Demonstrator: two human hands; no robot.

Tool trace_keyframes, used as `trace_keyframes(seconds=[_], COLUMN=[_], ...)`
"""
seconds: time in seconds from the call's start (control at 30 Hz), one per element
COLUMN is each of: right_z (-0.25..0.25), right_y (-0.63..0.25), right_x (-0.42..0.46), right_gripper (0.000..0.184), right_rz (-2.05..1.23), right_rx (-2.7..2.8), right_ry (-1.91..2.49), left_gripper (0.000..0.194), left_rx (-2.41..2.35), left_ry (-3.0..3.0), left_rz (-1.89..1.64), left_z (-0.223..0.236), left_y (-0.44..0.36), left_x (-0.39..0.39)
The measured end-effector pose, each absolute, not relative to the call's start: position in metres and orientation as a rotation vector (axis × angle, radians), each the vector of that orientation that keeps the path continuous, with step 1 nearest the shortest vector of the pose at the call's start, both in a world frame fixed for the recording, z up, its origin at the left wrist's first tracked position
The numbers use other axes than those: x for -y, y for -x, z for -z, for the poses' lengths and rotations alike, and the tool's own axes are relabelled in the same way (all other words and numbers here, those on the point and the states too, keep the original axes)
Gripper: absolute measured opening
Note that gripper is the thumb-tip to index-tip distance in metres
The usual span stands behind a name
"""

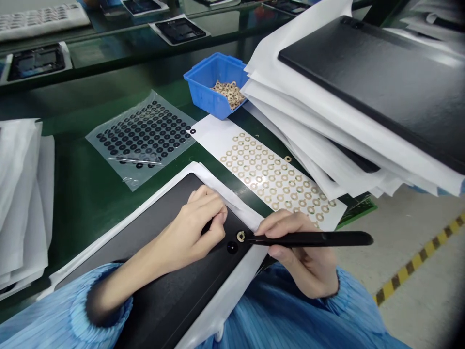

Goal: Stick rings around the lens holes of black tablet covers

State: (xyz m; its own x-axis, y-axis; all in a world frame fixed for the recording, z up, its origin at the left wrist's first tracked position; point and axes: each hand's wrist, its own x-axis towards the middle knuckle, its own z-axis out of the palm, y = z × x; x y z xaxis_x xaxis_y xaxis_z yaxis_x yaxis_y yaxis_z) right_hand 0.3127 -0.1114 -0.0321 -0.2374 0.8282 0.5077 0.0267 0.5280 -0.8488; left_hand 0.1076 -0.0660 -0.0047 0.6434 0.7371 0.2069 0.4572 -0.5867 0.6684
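Blue sleeves (103, 293) flank the black panel (156, 242). Above it, the left hand (198, 225) curls, fingers together, contents indiscernible. By the panel's right corner, the right hand (305, 261) pinches black tweezers (312, 239), tips at the tan ring (240, 236) on it. Good control likely needs a light grip, steady panel and centred ring.

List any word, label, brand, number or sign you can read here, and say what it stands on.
No readable text or number anywhere.
Floor tape: yellow-and-black stripes, wordless.
Black tweezers, black panel, blue bin: no lettering visible.
Background trays: too small to tell.
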Motion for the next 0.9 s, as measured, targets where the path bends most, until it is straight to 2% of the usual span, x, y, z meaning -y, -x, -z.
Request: trace_keyframes(seconds=[0.4,0.67,0.9], right_z=[0.038,0.042,0.041], right_y=[-0.304,-0.303,-0.305], right_x=[0.106,0.106,0.109], right_gripper=[0.014,0.011,0.016], right_rz=[-0.879,-0.769,-0.952], right_rx=[1.643,1.505,1.565], right_ry=[0.745,1.022,0.785], left_gripper=[0.029,0.028,0.028], left_rx=[-0.945,-0.924,-0.927], left_ry=[-2.225,-2.229,-2.221], left_rz=[-0.593,-0.588,-0.602], left_z=[0.005,0.007,0.007], left_y=[-0.108,-0.108,-0.108], left_x=[0.063,0.062,0.064])
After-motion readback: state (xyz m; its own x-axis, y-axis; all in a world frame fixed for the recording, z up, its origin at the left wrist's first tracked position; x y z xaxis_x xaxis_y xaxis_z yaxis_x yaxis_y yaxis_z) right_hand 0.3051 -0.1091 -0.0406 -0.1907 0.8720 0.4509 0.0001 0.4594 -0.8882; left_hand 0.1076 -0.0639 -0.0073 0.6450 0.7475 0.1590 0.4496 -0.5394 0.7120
